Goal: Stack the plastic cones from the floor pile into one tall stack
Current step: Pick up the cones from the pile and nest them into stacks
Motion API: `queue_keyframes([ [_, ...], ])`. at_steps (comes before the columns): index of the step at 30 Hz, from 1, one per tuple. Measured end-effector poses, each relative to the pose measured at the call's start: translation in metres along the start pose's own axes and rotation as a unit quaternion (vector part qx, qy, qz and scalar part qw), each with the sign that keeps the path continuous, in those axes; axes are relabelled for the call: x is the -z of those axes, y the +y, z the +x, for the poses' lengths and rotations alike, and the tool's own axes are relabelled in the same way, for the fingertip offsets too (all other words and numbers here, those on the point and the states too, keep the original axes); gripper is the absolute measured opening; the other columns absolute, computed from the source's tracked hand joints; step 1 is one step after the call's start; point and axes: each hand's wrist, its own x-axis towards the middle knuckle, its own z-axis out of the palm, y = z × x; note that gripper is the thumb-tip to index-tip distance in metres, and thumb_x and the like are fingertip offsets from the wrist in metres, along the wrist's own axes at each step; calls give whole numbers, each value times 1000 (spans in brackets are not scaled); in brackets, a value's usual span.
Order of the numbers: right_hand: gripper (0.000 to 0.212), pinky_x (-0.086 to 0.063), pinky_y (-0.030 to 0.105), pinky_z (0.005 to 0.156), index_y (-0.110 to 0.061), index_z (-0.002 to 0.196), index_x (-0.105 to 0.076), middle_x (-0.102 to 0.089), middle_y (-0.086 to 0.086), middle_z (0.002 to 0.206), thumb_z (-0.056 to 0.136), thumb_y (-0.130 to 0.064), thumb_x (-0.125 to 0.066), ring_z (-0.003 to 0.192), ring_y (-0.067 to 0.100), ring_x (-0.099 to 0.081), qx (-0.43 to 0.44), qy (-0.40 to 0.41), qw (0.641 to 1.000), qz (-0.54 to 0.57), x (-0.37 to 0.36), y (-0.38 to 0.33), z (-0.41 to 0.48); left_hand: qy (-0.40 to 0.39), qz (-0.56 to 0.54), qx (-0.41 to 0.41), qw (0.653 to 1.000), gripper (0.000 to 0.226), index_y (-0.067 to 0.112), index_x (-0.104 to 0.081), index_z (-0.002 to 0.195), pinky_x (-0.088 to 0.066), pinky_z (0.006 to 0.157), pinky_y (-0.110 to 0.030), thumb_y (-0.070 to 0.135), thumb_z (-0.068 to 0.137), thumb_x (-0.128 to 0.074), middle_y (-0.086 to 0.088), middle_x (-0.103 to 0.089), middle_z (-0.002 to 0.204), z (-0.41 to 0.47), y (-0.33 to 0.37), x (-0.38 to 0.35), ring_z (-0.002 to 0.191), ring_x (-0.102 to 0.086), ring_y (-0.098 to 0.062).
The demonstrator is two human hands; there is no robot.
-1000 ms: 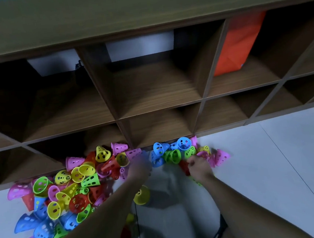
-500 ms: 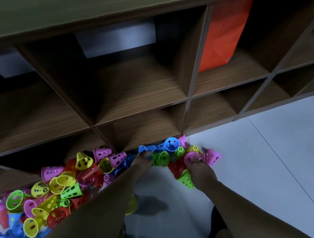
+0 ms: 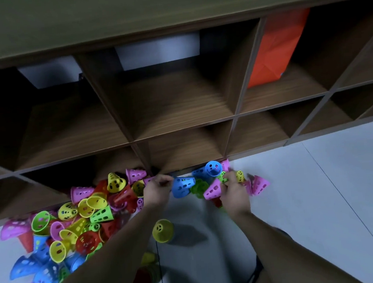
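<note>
The left hand (image 3: 157,190) grips a blue perforated plastic cone (image 3: 182,186); at its three o'clock, the right hand (image 3: 234,193) apparently pinches a pink perforated plastic cone (image 3: 212,191).

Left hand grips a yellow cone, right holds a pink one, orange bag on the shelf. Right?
Not quite: in the head view the left hand grips a blue cone, not yellow. The right hand holds a pink cone; the orange bag is on the shelf.
</note>
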Motion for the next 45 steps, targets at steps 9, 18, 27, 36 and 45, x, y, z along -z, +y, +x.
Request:
queue_keyframes([
  [9,23,-40,27,49,-16,85,-73,-69,9,76,99,-4,-59,59,19,-54,-247,-86,881,395,-14,-58,-20,37,-111,93,989,14,0,-73,107,-50,50,-9,-3,103,-61,-10,-72,95,-51,-30,52,75,-65,-13],
  [18,28,-32,23,42,-5,97,-62,-57,11,70,102,11,-40,50,14,-46,-240,-273,821,440,-33,-109,-66,18,-35,127,991,30,26,-82,90,-65,82,-39,2,97,-65,-3,-81,100,-74,-88,65,90,-76,-21],
  [27,22,-47,26,56,-18,92,-65,-71,7,90,101,-9,-47,76,21,-64,-92,-263,944,177,-58,-94,-94,16,11,129,991,26,31,-77,91,-63,75,-37,8,97,-67,0,-80,97,-85,-97,68,86,-76,-20],
  [36,19,-63,34,69,-29,94,-68,-73,-2,99,100,-15,-57,83,17,-74,-92,-281,943,153,-66,-64,-77,21,12,119,993,13,26,-74,99,-57,77,-37,21,103,-63,-2,-76,95,-52,-85,60,88,-69,-23],
  [45,22,-53,32,82,-21,99,-73,-73,9,109,88,-8,-59,106,31,-66,-20,-196,978,-74,-23,19,-29,-41,-24,127,991,18,8,-73,115,-45,50,-14,6,101,-61,-9,-74,99,-10,-62,21,76,-64,-15],
])
